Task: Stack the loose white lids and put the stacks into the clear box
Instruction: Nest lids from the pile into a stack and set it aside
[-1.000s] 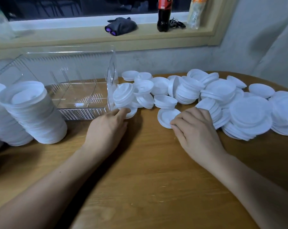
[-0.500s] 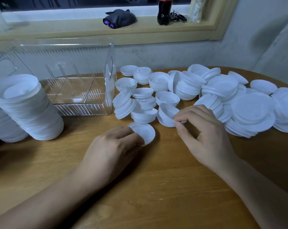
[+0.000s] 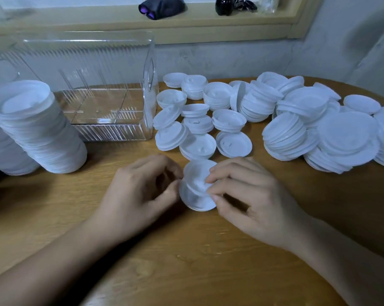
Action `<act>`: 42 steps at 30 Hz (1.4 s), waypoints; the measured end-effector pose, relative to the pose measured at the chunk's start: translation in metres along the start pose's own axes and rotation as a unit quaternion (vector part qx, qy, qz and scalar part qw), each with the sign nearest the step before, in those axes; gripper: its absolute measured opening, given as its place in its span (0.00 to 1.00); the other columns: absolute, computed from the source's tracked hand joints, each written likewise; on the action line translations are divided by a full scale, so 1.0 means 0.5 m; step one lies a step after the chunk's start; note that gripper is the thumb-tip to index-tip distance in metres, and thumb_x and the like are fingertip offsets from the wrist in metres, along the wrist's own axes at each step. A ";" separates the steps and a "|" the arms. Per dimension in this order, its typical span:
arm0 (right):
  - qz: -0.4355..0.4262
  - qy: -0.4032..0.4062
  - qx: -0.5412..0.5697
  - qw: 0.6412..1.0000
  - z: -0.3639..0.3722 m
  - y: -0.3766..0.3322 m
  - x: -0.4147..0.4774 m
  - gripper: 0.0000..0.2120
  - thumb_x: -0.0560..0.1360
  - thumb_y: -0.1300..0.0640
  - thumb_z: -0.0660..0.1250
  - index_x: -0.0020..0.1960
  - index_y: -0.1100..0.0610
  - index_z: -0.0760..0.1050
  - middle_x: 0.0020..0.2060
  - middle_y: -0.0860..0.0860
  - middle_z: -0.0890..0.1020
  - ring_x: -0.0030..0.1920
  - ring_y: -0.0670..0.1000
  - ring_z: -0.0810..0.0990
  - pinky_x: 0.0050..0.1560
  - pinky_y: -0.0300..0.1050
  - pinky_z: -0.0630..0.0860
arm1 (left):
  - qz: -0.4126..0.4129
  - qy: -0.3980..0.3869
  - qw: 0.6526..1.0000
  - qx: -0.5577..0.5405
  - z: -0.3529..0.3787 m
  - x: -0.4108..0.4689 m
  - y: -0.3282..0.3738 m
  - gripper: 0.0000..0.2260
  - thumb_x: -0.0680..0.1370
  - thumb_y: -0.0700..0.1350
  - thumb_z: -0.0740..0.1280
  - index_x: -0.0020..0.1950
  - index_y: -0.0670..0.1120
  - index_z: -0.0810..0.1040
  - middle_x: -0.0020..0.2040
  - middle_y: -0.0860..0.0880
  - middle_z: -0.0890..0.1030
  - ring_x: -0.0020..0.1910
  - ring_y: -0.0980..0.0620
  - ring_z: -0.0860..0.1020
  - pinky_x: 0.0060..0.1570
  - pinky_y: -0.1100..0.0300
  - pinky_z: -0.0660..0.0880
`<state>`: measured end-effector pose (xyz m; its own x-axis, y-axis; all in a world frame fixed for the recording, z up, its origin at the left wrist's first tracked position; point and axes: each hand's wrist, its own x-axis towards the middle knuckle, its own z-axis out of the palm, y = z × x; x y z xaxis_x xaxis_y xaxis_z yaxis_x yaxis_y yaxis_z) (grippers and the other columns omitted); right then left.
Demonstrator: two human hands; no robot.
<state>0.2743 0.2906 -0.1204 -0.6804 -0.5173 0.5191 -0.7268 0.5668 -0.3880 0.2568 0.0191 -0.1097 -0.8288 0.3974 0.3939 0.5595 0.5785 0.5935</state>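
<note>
Two white lids (image 3: 197, 186) meet in front of me on the wooden table (image 3: 186, 261), one partly over the other. My left hand (image 3: 140, 195) pinches them from the left, and my right hand (image 3: 248, 199) pinches them from the right with curled fingers. Behind them lies a loose pile of white lids (image 3: 197, 127), and a bigger heap of lids (image 3: 319, 129) spreads to the right. The clear box (image 3: 102, 102) with inner dividers stands at the back left; no lids show inside it. A tall leaning stack of lids (image 3: 38, 129) stands left of the box.
A window sill (image 3: 186, 21) runs behind the table with a dark cloth bundle (image 3: 162, 6) and a dark bottle (image 3: 225, 5) on it. A grey wall closes the right side. The table's curved edge passes at the far right.
Both hands have pulled back from the pile toward me, each bringing a lid, and now join the two lids together. The view has tilted down.
</note>
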 end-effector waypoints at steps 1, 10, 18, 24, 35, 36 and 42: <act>-0.006 -0.015 0.000 1.000 0.003 -0.004 -0.002 0.04 0.81 0.61 0.73 0.49 0.59 0.86 0.55 0.50 0.85 0.61 0.54 0.83 0.60 0.53 0.74 | -0.007 0.008 1.000 0.005 0.000 0.002 -0.005 0.04 0.79 0.43 0.73 0.51 0.52 0.82 0.44 0.57 0.80 0.41 0.53 0.79 0.42 0.67 0.70; -0.058 -0.084 -0.058 0.993 0.021 -0.003 -0.020 0.05 0.83 0.62 0.68 0.50 0.59 0.83 0.55 0.50 0.84 0.55 0.54 0.83 0.60 0.53 0.74 | 0.045 0.027 0.994 0.101 0.014 0.029 -0.047 0.08 0.82 0.40 0.73 0.60 0.47 0.85 0.57 0.53 0.81 0.53 0.50 0.79 0.55 0.57 0.76; -0.069 -0.068 -0.063 0.993 0.007 0.011 -0.019 0.10 0.86 0.59 0.66 0.61 0.60 0.84 0.61 0.52 0.84 0.64 0.54 0.82 0.66 0.50 0.73 | 0.115 0.051 0.976 0.176 0.047 0.083 -0.078 0.09 0.86 0.43 0.71 0.65 0.45 0.86 0.58 0.48 0.82 0.52 0.45 0.74 0.55 0.57 0.72; 0.057 0.017 -0.122 0.991 -0.023 0.070 0.000 0.08 0.84 0.61 0.68 0.60 0.59 0.84 0.56 0.50 0.84 0.57 0.54 0.82 0.58 0.54 0.76 | 0.130 0.043 0.974 0.183 0.053 0.099 -0.087 0.06 0.85 0.45 0.72 0.58 0.45 0.88 0.55 0.49 0.83 0.50 0.46 0.73 0.53 0.56 0.73; 0.137 0.006 -0.190 0.972 -0.004 0.096 -0.006 0.09 0.83 0.61 0.71 0.63 0.58 0.81 0.54 0.51 0.83 0.56 0.56 0.80 0.59 0.55 0.76 | 0.140 0.027 0.981 0.134 0.006 0.053 -0.027 0.07 0.86 0.44 0.70 0.56 0.42 0.85 0.56 0.50 0.84 0.49 0.42 0.77 0.53 0.48 0.75; 0.136 0.002 -0.194 0.971 -0.003 0.098 -0.006 0.09 0.82 0.61 0.71 0.62 0.58 0.82 0.53 0.51 0.82 0.54 0.56 0.80 0.58 0.55 0.76 | 0.137 0.025 0.981 0.131 0.000 0.047 -0.021 0.06 0.86 0.44 0.70 0.56 0.41 0.85 0.56 0.50 0.85 0.50 0.42 0.77 0.53 0.48 0.75; 0.123 0.019 -0.182 0.975 -0.008 0.091 -0.003 0.05 0.82 0.64 0.70 0.56 0.57 0.83 0.47 0.50 0.80 0.48 0.56 0.78 0.51 0.55 0.73 | 0.141 0.013 0.983 0.113 -0.024 0.014 0.019 0.04 0.84 0.40 0.71 0.56 0.42 0.85 0.57 0.51 0.85 0.49 0.41 0.78 0.53 0.47 0.74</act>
<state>0.2426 0.3197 -0.1355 -0.8216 -0.3160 0.4745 -0.4551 0.8648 -0.2120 0.2564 0.0189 -0.0930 -0.6382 0.5490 0.5398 0.7527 0.5920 0.2879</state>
